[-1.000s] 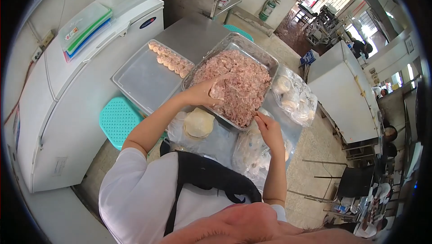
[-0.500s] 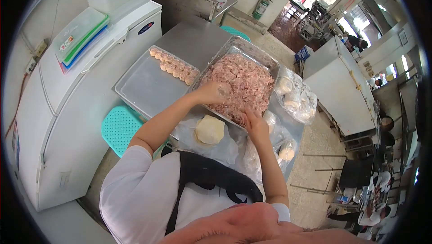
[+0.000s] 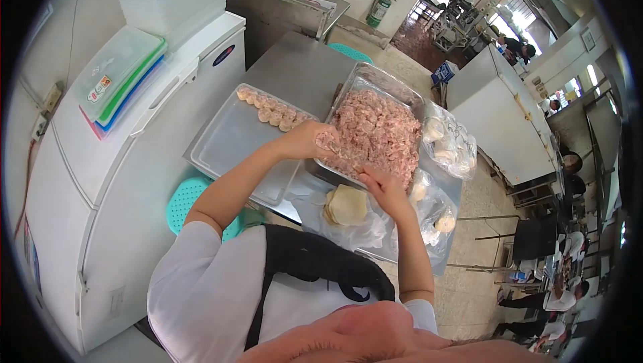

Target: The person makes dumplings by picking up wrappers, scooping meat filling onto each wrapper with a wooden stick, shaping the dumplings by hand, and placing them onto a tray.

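A deep metal pan [image 3: 413, 100] holds a heap of pink minced meat [image 3: 378, 128]. At the pan's left edge, my left hand [image 3: 313, 140] is curled round a small filled dumpling with meat on top. My right hand [image 3: 383, 189] is closed at the pan's near edge, by the meat; a thin tool handle seems to be in its fingers, mostly hidden. Below the pan a stack of round wrappers [image 3: 348, 205] lies on plastic. To the left, a clear tray [image 3: 231, 142] bears rows of filled dumplings [image 3: 274, 110] along its far side.
Plastic bags of pale rounds [image 3: 450, 142] lie right of the pan. A white freezer [image 3: 154, 162] with lids [image 3: 127, 82] on it stands at left, a turquoise stool [image 3: 184, 202] beside the table [image 3: 295, 61]. Other people [image 3: 559, 299] are at far right.
The view has shifted, so the table sits further right. My left hand has drawn back from the meat to the pan's left edge. My right hand has stayed near the front rim.
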{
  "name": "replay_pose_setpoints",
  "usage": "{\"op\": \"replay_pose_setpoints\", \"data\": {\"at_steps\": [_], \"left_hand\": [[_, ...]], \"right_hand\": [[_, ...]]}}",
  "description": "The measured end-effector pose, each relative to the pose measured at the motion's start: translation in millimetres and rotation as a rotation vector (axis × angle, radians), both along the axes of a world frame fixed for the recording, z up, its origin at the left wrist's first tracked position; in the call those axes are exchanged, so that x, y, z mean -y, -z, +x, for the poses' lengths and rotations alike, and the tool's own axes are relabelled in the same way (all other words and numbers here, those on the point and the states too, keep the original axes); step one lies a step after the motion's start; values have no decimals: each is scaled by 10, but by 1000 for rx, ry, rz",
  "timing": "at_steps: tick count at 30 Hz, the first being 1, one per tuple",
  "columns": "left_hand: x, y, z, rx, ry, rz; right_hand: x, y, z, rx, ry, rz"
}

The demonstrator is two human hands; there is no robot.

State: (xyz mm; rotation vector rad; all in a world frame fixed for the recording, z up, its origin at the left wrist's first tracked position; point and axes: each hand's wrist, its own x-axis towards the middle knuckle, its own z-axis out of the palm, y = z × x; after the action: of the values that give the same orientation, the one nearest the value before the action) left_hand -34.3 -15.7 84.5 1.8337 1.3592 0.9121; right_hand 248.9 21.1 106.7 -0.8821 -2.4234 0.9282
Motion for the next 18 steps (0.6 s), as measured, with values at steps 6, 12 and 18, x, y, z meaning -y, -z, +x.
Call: {"op": "replay_pose_setpoints", "data": {"at_steps": [6,12,18], "left_hand": [[76,268,-380,-27,-114,130],[156,322,-664,152,-68,23],[260,774,-1476,160,-351,-28]], "right_hand": [[270,-248,-336,178,142,346],[119,247,-516,22,51,257],[-16,430,-123,-204,358,-431]]}}
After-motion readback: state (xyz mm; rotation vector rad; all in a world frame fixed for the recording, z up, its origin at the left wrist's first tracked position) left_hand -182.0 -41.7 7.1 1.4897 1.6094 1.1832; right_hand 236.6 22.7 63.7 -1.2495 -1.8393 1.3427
